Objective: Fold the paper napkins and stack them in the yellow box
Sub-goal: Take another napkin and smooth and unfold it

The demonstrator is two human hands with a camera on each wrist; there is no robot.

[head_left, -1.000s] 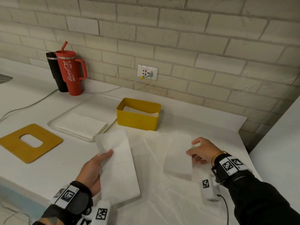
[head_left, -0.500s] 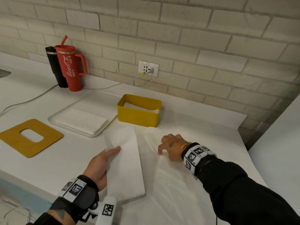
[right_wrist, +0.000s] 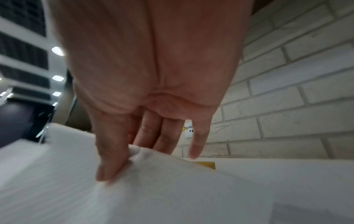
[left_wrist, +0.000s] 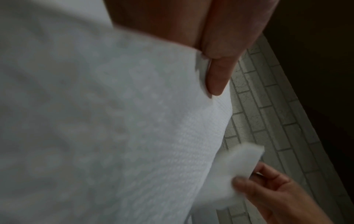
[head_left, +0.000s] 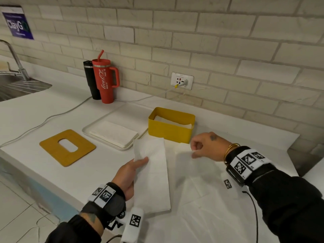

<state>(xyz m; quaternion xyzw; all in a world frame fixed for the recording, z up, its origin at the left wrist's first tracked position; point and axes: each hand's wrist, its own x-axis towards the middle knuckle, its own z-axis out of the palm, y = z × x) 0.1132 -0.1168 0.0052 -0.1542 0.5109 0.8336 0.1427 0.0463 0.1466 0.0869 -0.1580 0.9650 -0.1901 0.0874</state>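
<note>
Far left on the wall hangs a purple sign (head_left: 17, 23) reading "ClayG" and a further character I cannot make out. Next along the worktop (head_left: 35, 116) stands a red tumbler (head_left: 104, 81) with white Coca-Cola script down its side, a black flask just behind it.

The left hand (head_left: 130, 174) grips a long folded napkin (head_left: 152, 174) by its left edge, thumb on top and fingers beneath, lifting it off the worktop in front of the tray (head_left: 98, 123) of unfolded napkins. To the right, the right hand (head_left: 208, 146) pinches the top edge of a second napkin (head_left: 189, 165) between thumb and fingers; the wrist view shows the paper bunched at the pinch. The yellow box (head_left: 171, 127) stands just behind both napkins, with white folded paper already in it.

The step looks like bringing the two pieces together or making a fold. To do it well, I would keep the pinch light near the corner so the thin embossed paper does not crumple or tear, line up the edges before pressing, then run flat fingers along the crease. The strip in the left hand droops, so support from below should help it land square in the box
</note>
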